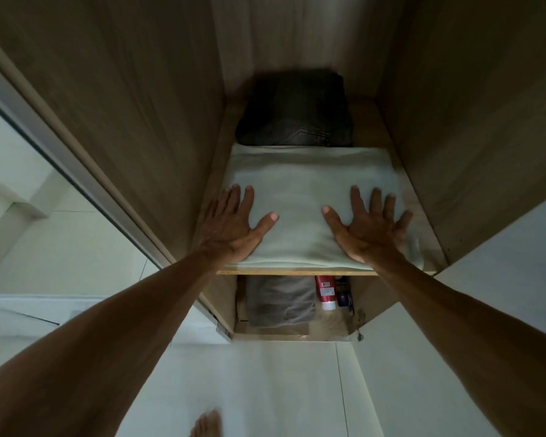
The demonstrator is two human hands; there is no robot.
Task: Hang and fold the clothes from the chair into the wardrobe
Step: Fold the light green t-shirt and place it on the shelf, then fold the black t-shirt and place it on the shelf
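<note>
The soft, pale green folded cloth point(309, 203) lies on the wooden wardrobe shelf point(297, 273), in front of dark folded jeans point(297, 115). The left hand point(234, 222) and right hand point(369, 225) press flat on it, fingers spread. It looks light and floppy, so hold it underneath by both sides. The words on the red bottle point(326, 291) below are too small to read.

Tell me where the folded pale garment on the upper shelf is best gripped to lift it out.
Judging by its pose, take the pale garment by its near folded edge, at both corners, coming from the open front. It lies flat with that edge at the shelf lip; the dark folded trousers sit right behind its far edge, and the wardrobe walls close in both sides.
</note>
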